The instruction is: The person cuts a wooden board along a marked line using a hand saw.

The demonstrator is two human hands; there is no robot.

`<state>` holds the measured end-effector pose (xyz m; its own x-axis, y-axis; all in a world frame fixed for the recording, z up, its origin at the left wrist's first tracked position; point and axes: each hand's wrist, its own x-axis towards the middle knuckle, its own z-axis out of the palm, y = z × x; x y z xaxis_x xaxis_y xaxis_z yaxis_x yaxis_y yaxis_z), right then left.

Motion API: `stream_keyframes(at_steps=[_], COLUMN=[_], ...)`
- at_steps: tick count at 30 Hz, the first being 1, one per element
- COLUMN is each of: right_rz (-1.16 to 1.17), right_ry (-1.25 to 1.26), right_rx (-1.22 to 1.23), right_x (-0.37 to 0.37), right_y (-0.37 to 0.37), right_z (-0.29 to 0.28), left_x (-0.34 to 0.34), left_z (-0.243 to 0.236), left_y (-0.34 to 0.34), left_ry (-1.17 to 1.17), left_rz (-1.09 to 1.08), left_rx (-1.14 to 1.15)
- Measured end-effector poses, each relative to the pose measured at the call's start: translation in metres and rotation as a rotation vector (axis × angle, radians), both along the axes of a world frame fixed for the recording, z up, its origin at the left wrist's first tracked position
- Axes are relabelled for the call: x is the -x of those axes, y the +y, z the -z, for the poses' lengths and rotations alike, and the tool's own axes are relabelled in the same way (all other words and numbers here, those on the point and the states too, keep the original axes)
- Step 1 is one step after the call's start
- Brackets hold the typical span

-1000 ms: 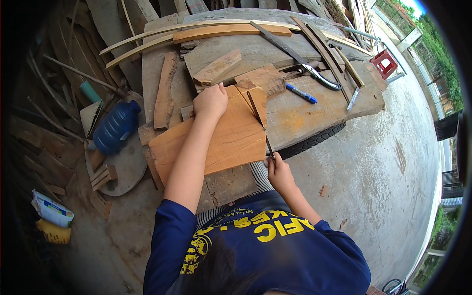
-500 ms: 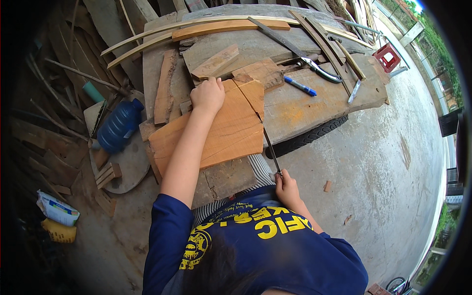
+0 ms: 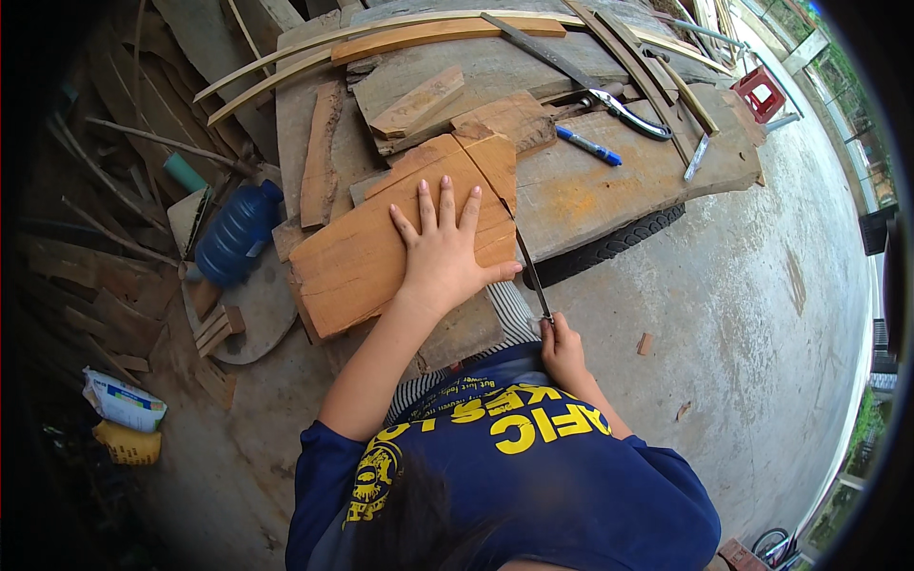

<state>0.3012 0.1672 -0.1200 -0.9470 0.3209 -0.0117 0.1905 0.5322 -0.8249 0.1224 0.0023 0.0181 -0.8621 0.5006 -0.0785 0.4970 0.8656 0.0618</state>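
Observation:
My left hand point(image 3: 443, 252) lies flat on an orange-brown wooden board point(image 3: 347, 262), its fingers spread and the thumb over the board's right edge. A dark, straight cut runs through the board's right part. In my right hand point(image 3: 564, 350), closed at the near right side, is the handle end of a saw point(image 3: 531, 266). Its narrow blade is seen nearly edge-on and reaches up into the cut; the handle is mostly hidden by my fingers. The board rests on rough wooden planks point(image 3: 462, 328) of the bench.
A second saw point(image 3: 628, 116), a blue marker point(image 3: 588, 146), offcuts point(image 3: 417, 100) and long strips point(image 3: 447, 38) lie on the bench. A black tyre point(image 3: 619, 249) sits under its right edge. At left are a blue water jug point(image 3: 238, 233) and stacked scrap wood. A red crate point(image 3: 759, 93) stands far right.
My left hand has gone from gripping the board's far edge to lying flat on its top, nearer me. My right hand with the saw has barely shifted.

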Motion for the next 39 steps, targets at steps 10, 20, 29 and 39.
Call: stream_keyframes(at_steps=[10,20,29,39], right_rz=[-0.034,-0.043,-0.074,-0.097], right_ry=[0.019,0.024,0.019,0.027], right_rx=[0.004,-0.187,-0.500,-0.295], right_x=[-0.003,-0.021,-0.007,0.006], right_y=[-0.002,0.008,0.050,0.057], right_z=[-0.004,-0.009,-0.051,0.023], left_x=[0.002,0.000,-0.001,0.000], left_z=[0.007,0.011,0.007,0.012], left_y=[-0.004,-0.009,-0.003,0.001], left_ry=[0.038,0.084,0.046,0.072], left_rz=[-0.020,0.033,0.002,-0.019], left_rx=[0.020,-0.146,-0.102,-0.108])
